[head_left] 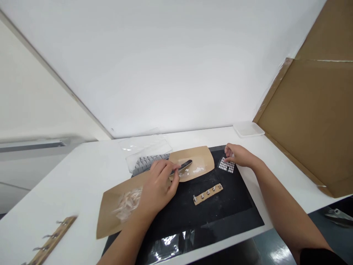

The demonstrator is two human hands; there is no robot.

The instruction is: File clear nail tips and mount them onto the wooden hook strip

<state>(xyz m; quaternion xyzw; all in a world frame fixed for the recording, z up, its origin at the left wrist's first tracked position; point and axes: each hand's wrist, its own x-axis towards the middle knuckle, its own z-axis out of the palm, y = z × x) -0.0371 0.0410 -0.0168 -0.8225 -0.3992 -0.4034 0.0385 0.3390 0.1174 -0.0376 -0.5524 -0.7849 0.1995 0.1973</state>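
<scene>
nearby, your black mat [182, 209] carries a short strip with metal fittings [208, 194]. beyond it, your left hand [158, 180] has its grip clamped on a slim dark tool [186, 165], its tip over the farther paper tray [208, 157]; it looks light and stiff, perhaps slick, so pinch it mid-length. your right hand [239, 154] touches the dot sheet [226, 165] on the mat; i cannot tell whether that grip pinches it. seemingly thin and bendy, the sheet is best taken by its edge.
</scene>
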